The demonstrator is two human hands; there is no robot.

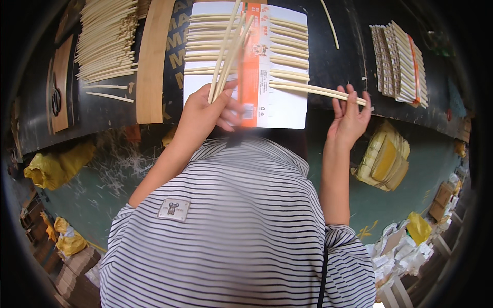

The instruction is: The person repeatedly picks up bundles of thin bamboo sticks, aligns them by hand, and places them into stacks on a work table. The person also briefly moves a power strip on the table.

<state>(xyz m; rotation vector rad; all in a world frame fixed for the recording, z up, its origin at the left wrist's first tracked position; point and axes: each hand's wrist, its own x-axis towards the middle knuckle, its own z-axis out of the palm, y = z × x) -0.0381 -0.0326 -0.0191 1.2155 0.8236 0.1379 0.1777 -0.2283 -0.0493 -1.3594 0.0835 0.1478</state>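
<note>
A white card with a printed orange band (250, 77) lies before me at the table's front edge. Pairs of wooden chopsticks (289, 50) run across it in rows, their middles passing beneath the band. My left hand (213, 107) holds several loose chopsticks (227, 57) that point up and away over the card's left half. To the right, the fingers of my right hand (350, 111) pinch the outer ends of one chopstick pair (319, 90). The inner ends of that pair reach over the card's right half, close to the band.
A large pile of chopsticks (108, 42) lies at the left, beside a wooden board (152, 65). Black-handled scissors (56, 96) rest farther left. Filled cards (402, 65) are stacked at the right. One chopstick (330, 25) lies behind. A yellow sack (61, 163) is on the floor.
</note>
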